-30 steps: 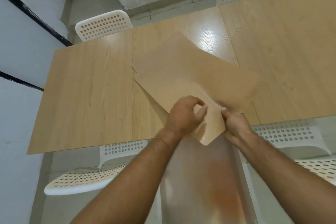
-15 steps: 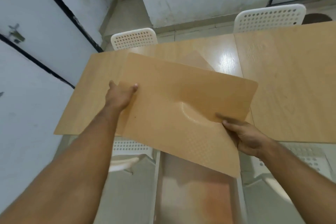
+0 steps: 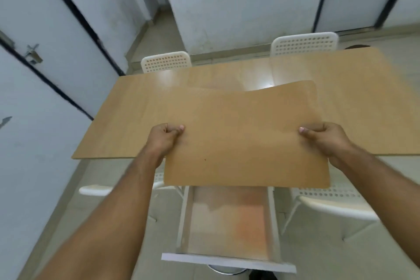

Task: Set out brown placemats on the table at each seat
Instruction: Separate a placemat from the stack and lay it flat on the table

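Note:
I hold a brown placemat [image 3: 245,136] flat in the air over the near edge of the wooden table [image 3: 127,120]. My left hand [image 3: 164,137] grips its left edge, thumb on top. On the opposite edge my right hand [image 3: 325,138] grips it the same way. The mat's near part hangs out past the table edge, above an open drawer. A second mat seems to lie on the table behind it, mostly hidden.
White perforated chairs stand at the far side [image 3: 167,61] [image 3: 304,43] and at the near side [image 3: 336,207] [image 3: 95,190]. An open drawer [image 3: 229,223] juts out below the table toward me. Pale walls and doors close in on the left and at the back.
My left hand slid from the mat's far left corner to its left edge. The mat turned from tilted and buckled to level and spread between both hands. The view tilted up.

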`<state>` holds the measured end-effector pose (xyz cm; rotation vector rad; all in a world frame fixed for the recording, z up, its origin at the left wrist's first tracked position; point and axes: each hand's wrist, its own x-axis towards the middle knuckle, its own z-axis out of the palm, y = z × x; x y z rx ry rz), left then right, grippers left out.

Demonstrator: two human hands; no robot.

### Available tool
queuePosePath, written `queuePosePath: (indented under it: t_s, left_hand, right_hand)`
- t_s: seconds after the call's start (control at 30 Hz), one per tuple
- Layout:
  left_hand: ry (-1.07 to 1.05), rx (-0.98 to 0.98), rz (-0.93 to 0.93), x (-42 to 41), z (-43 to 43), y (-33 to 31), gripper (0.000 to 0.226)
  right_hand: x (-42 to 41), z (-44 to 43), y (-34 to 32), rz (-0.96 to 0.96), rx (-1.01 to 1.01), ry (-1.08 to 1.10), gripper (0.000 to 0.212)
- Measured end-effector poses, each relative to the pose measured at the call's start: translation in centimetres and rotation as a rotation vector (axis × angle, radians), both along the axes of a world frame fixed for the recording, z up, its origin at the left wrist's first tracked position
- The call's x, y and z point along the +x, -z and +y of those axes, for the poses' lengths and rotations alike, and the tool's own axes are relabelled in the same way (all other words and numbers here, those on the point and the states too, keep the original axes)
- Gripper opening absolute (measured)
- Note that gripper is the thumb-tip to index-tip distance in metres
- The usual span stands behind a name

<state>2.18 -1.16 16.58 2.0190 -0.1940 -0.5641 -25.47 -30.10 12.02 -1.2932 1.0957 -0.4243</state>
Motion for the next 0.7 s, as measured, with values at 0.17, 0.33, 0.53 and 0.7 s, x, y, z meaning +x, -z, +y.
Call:
queuePosePath:
  t_s: [0.17,0.33,0.53,0.7]
  left_hand:
    - [0.049,-0.093,0.025,-6.9,-4.4,0.3,0.033]
    - [0.118,-0.129,0.023,-13.0,-9.6,1.5,0.02]
    - [0.173,-0.068,0.002,-18.7,-19.0,3.0,0.01]
    - [0.144,-0.028,-0.007,-22.6,-27.4,4.3,0.013]
  right_hand:
    - [-8.8,-1.2,-2.5,0.065,-0.178,0.172,0.019]
    - [-16.0,-4.8,-4.3,0.06,-0.277,0.191,0.029]
    - [-22.0,-14.7,-1.7,0.164,-0.269,0.232,0.051]
    - [-25.4,-23.4,-0.7,0.197,-0.245,0.182,0.029]
